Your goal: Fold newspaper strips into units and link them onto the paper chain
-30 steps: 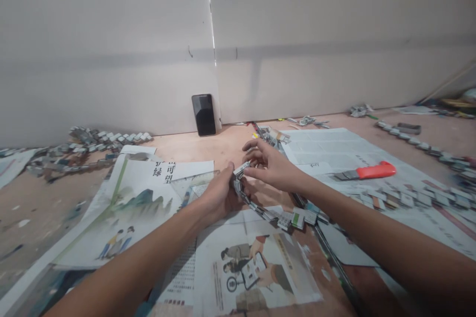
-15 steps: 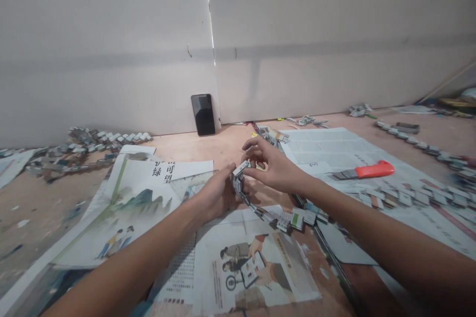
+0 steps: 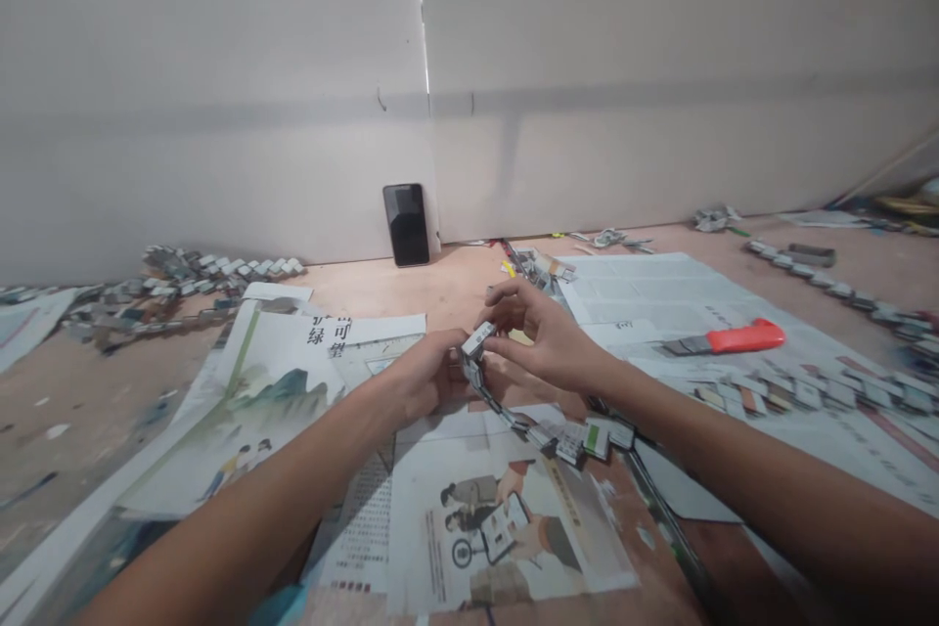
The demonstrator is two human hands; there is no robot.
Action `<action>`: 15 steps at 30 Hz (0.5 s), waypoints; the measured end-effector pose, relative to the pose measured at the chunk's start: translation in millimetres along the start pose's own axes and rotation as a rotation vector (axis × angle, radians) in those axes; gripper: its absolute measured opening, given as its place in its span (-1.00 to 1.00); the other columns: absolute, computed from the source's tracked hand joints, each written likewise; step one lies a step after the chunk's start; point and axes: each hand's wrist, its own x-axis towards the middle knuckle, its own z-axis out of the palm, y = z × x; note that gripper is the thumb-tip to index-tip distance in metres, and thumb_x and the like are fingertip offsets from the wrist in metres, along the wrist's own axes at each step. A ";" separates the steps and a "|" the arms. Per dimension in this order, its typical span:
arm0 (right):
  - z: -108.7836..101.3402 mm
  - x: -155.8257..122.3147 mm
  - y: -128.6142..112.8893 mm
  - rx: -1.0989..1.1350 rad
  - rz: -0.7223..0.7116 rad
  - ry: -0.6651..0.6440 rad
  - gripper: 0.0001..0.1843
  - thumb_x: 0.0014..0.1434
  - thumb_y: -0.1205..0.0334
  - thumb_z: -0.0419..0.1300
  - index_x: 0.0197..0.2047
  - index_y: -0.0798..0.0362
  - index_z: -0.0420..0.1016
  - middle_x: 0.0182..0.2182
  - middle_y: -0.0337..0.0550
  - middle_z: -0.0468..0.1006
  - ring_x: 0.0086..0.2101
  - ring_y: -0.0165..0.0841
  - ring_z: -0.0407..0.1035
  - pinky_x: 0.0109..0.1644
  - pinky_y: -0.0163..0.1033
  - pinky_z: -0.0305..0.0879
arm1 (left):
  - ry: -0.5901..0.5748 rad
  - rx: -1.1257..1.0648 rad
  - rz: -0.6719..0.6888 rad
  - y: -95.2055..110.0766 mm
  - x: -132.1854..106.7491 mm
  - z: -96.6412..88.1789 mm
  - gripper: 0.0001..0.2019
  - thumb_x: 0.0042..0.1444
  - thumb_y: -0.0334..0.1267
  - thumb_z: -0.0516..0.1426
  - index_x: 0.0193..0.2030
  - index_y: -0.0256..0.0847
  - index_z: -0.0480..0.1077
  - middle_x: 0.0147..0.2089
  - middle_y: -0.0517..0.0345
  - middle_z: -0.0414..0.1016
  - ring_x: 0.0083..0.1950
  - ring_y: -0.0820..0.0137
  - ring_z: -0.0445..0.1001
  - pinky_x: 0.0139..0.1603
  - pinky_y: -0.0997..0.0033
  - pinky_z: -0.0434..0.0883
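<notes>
A zigzag chain of folded paper links (image 3: 570,442) runs from between my hands down and to the right across printed newspaper sheets. My left hand (image 3: 429,374) is closed around the chain's upper end. The thumb and fingers of my right hand (image 3: 539,333) pinch a folded paper link at that same end, with the upper fingers curled above it. Beneath the chain lies a newspaper page (image 3: 506,528) with a picture of people and a phone. A clear ruler or set square (image 3: 381,348) rests beside my left wrist.
A dark phone (image 3: 407,225) leans against the white wall. Right of my hands, an orange-handled utility knife (image 3: 746,337) lies on newspaper (image 3: 646,284). More folded-paper chains lie at the right (image 3: 807,393) and in a pile at the left (image 3: 161,298).
The view has shifted slightly, so most things sit a little further right. Both hands still hold the chain's end, and the right fingers have moved slightly against the link.
</notes>
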 end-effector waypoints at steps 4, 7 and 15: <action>3.2 -2.0 1.4 0.147 0.029 -0.001 -0.66 0.07 0.37 0.21 -0.12 -0.02 0.17 -0.27 -0.19 0.45 -0.23 -0.36 0.41 -0.07 -0.14 0.35 | -0.073 0.038 -0.035 2.4 -1.8 -4.8 -0.93 -0.08 -0.38 0.12 -0.42 -0.32 0.41 -0.46 0.07 0.46 -0.46 0.39 0.46 -0.36 0.36 0.49; 5.3 -2.4 5.8 0.217 0.082 0.046 -0.64 0.04 0.35 0.25 -0.14 -0.02 0.20 -0.28 -0.20 0.43 -0.23 -0.37 0.41 -0.09 -0.15 0.36 | -0.081 0.047 -0.050 3.9 -3.4 -5.7 -0.93 -0.06 -0.38 0.14 -0.43 -0.34 0.42 -0.44 0.06 0.46 -0.43 0.40 0.46 -0.33 0.36 0.47; -9.4 4.2 28.3 0.769 0.326 0.235 -0.56 -0.09 0.34 0.35 -0.17 -0.01 0.25 -0.35 -0.30 0.45 -0.38 -0.45 0.42 -0.19 -0.23 0.36 | -0.156 0.396 0.246 -3.6 -2.0 -10.4 -0.81 -0.05 -0.18 0.23 -0.43 -0.28 0.39 -0.40 0.01 0.47 -0.38 0.37 0.43 -0.36 0.38 0.33</action>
